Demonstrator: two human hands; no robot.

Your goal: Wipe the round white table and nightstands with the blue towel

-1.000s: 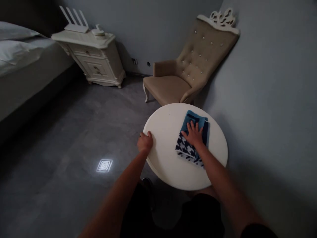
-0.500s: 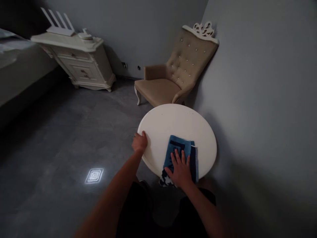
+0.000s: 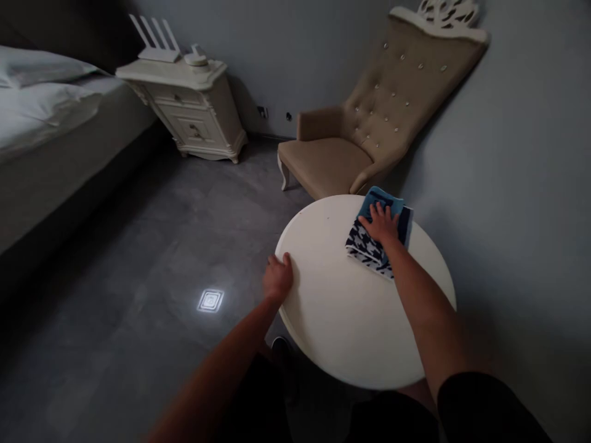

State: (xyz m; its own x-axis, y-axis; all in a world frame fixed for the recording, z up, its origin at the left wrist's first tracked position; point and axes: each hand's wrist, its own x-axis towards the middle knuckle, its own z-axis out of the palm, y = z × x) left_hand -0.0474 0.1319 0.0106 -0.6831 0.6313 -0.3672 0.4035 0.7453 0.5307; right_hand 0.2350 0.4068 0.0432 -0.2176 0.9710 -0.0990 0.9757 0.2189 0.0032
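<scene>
A round white table stands in front of me. My left hand is closed around its left rim, the thumb on top and the other fingers partly hidden at the edge. Near the far rim lies a folded towel, blue with dark lettering and a navy-and-white houndstooth part. My right hand rests flat on the towel with its fingers spread, pressing it against the tabletop.
A tan tufted armchair sits just beyond the table, close to the grey wall. Further left are a cream nightstand carrying a white router, and a bed. A bright square pattern shows on the dark floor.
My right hand has slid the towel from the near side of the table to the far rim. My left hand still grips the left rim. The view has shifted left.
</scene>
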